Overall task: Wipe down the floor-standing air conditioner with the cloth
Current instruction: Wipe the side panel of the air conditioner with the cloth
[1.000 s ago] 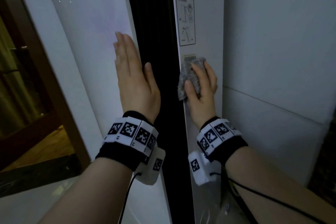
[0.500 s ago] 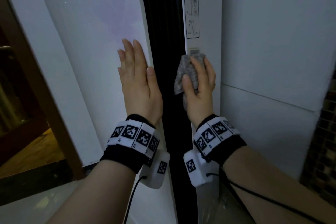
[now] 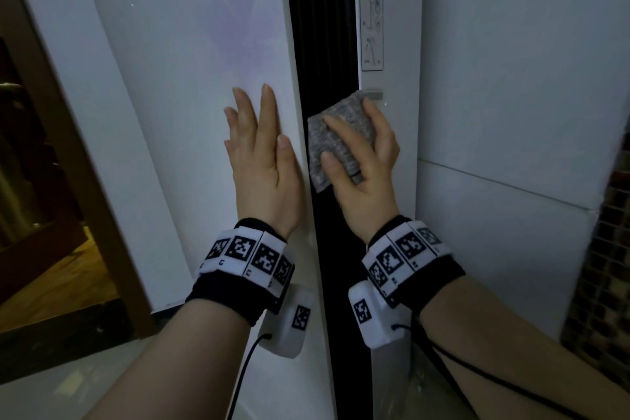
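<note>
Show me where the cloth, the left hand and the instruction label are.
cloth (image 3: 346, 112), head view, grey weave above the forefinger.
left hand (image 3: 264, 177), head view, back of the hand.
instruction label (image 3: 371, 10), head view, printed middle.

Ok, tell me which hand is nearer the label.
Right. The right hand, gripping the cloth, is below the label on the same panel; the left hand lies flat on the front panel, beyond the black strip.
</note>
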Tool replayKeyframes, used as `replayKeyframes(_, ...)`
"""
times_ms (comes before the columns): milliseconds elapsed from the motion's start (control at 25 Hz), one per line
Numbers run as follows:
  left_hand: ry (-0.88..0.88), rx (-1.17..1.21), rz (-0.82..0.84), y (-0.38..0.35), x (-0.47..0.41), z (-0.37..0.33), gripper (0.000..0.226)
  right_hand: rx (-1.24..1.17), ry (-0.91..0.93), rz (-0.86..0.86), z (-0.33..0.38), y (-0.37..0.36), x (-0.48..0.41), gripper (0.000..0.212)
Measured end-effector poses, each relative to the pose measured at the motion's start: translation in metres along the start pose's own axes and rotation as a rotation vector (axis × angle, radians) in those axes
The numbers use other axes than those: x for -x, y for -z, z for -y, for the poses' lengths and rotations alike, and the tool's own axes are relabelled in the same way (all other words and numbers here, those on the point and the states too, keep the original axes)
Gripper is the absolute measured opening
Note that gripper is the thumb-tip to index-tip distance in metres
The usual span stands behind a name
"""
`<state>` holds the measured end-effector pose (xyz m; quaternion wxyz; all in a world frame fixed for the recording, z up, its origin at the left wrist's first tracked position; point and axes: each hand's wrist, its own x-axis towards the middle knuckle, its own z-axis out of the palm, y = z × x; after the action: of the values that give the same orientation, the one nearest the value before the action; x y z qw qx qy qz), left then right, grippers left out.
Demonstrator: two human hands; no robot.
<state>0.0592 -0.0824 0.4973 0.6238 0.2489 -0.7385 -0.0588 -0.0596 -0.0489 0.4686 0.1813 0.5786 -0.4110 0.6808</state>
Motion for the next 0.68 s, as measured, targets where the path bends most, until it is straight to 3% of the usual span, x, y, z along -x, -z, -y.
replayKeyframes(120, 0.017, -0.003, 0.01, 0.0, 0.005, 0.001, 0.052, -0.12, -0.213, -0.033, 0.003, 0.004, -0.008, 0.034)
replayKeyframes(160, 0.017, -0.002, 0.012, 0.0, 0.005, 0.001, 0.052, -0.113, -0.223, -0.036, 0.006, 0.001, -0.003, 0.034)
replayKeyframes(280, 0.017, 0.004, 0.013, 0.0, 0.007, 0.002, 0.053, -0.008, -0.019, -0.005, 0.002, -0.002, 0.016, 0.033)
replayKeyframes(440, 0.038, 0.0, 0.024, -0.002, 0.015, 0.004, 0.054, -0.138, -0.276, -0.044, -0.001, 0.005, 0.014, 0.034)
replayKeyframes(600, 0.052, -0.004, 0.025, -0.004, 0.02, 0.006, 0.054, -0.073, -0.123, 0.003, -0.004, 0.002, 0.036, 0.033)
replayKeyframes(680, 0.058, -0.003, 0.026, -0.005, 0.023, 0.006, 0.054, -0.116, -0.222, -0.023, -0.007, 0.007, 0.031, 0.034)
